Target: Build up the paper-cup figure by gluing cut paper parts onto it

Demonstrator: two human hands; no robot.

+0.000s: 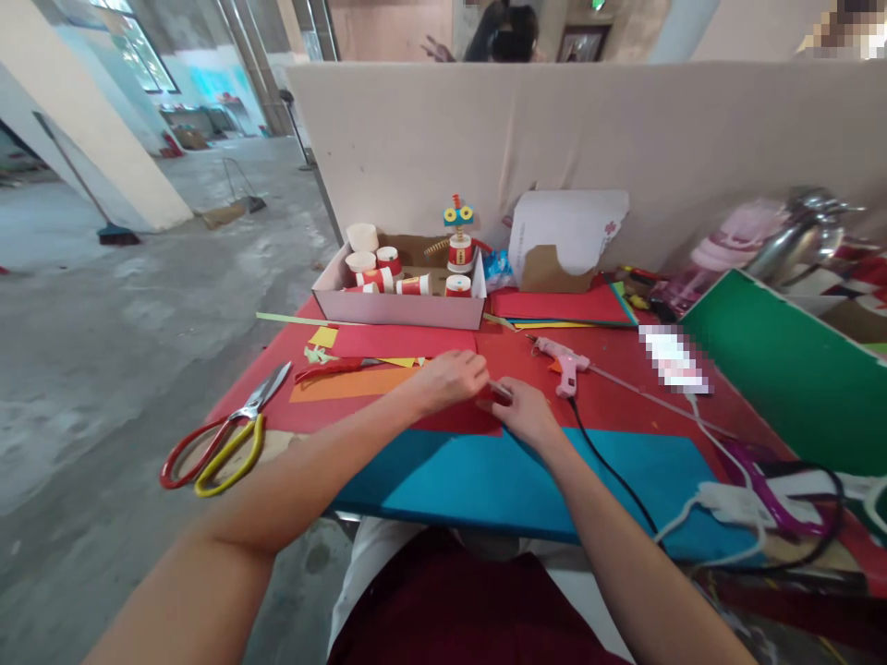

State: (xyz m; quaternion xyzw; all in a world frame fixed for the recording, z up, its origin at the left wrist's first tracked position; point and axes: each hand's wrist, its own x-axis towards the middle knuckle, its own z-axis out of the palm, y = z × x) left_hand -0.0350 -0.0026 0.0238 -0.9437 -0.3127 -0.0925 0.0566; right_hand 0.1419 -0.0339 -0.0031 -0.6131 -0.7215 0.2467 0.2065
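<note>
Nearest, a blue sheet (430,471) covers the middle of the near edge of the red worktop (616,346), with a white power strip (735,503) and tangled cables at the near right corner. Large scissors (250,412), red and yellow handled, lie by the left edge. Just beyond the blue sheet, the right hand (528,413) has its grip closed around a slim piece (500,392), over the middle of the worktop. Most of that piece is covered by the fingers; what shows is small, narrow and greyish, its material hard to make out. Beside it the left hand (454,377) has its fingers bunched; whether its grip has hold of anything cannot be told. A pink glue gun (568,368) lies close to the right hand, and a green board (796,379) leans at the right edge. Left of the hands is an orange strip (346,383), partly hidden by the left forearm. Towards the far edge, an open box (398,311) holds paper cups (414,285), some tipped over, and a figure with yellow ring eyes (460,254). Behind stands a pale partition (589,129), which cuts off a person (485,37) beyond.
</note>
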